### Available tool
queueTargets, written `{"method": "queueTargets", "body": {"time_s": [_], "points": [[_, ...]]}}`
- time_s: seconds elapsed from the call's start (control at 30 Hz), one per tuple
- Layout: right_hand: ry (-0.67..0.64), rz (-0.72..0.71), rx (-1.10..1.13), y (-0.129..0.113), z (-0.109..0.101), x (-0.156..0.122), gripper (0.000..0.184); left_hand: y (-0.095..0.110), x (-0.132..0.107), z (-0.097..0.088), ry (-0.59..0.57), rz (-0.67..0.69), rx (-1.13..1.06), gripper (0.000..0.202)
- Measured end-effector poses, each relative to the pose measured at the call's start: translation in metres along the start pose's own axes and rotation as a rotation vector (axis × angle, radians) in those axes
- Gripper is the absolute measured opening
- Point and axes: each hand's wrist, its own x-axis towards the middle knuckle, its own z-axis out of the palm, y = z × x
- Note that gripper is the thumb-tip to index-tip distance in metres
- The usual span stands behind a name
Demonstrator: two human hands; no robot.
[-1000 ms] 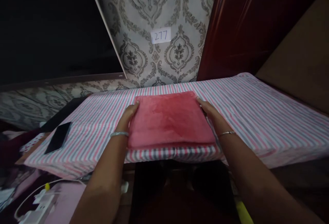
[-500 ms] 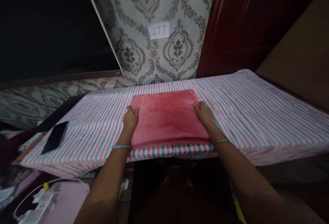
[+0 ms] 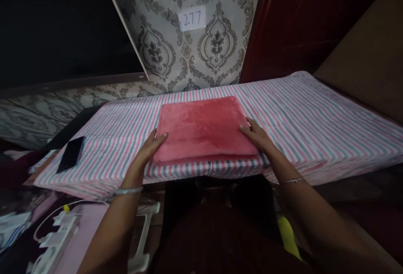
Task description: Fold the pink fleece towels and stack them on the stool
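A folded red plush cloth (image 3: 203, 129) lies flat near the front edge of a board covered in pink, grey and white stripes (image 3: 315, 123). My left hand (image 3: 149, 148) rests with its fingers spread at the cloth's near left corner, fingertips touching the edge. My right hand (image 3: 256, 135) lies flat against the cloth's right edge, fingers extended. Neither hand grips the cloth. Both wrists wear thin bangles.
A dark phone (image 3: 71, 154) lies on the striped cover at the far left. A white power strip with a cable (image 3: 56, 228) sits low on the left. A paper label "277" (image 3: 192, 18) hangs on the patterned wall behind. A dark red panel (image 3: 283, 22) stands at the right.
Both hands have slid back toward me along the cloth's sides and uncurled from its edges. The view has tilted down a little; the cloth stays flat.
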Motion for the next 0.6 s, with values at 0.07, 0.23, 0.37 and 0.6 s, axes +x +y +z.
{"method": "queueTargets", "body": {"time_s": [0.07,0.23,0.37,0.6], "points": [[0.019,-0.074,-0.010,0.000,0.003,-0.007,0.085,-0.004,-0.014,-0.001,-0.044,-0.014,-0.071,0.094],[0.091,-0.094,-0.120,0.001,0.015,-0.009,0.084,-0.012,-0.026,0.006,0.043,0.116,0.146,0.088],[0.137,-0.143,-0.194,0.010,0.013,-0.011,0.079,-0.020,-0.026,0.009,0.111,0.219,0.379,0.081],[0.151,-0.065,-0.243,0.005,0.010,-0.017,0.073,-0.020,-0.027,0.002,0.113,0.187,0.425,0.071]]}}
